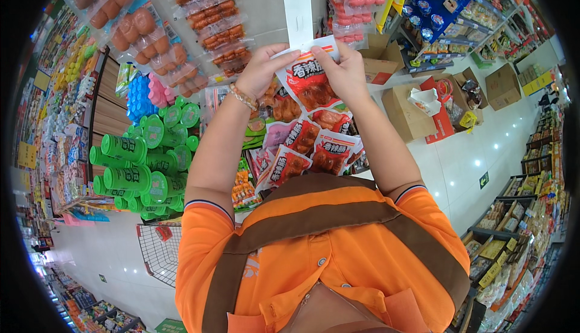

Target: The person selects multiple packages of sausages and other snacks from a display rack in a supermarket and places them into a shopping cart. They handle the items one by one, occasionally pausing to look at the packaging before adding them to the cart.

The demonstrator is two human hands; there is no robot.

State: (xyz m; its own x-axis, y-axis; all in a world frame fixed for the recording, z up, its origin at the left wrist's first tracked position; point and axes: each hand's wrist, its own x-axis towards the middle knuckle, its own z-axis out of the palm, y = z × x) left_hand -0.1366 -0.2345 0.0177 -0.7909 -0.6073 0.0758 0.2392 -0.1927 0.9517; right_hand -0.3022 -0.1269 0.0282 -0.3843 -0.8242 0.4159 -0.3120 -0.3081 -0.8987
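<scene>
Both hands pinch the upper edge of a red and white sausage packet [313,91], at the lower end of a white hanging strip [296,6]. My left hand [264,74], with a beaded bracelet at its wrist, grips the packet's left corner, thumb in front. On the right corner, my right hand [345,73] presses its thumb on the front; its other fingers are mostly hidden behind. Whether the packet is fixed to the strip I cannot tell. Closer to my body lies a pile of similar packets [331,150].
Hanging packs of sausages [211,12] line the far left. Green lidded tubs [151,164] are stacked to my left, above a wire shopping cart [160,251]. Opened cardboard boxes [405,112] stand on the floor to the right, near stocked shelves [507,230].
</scene>
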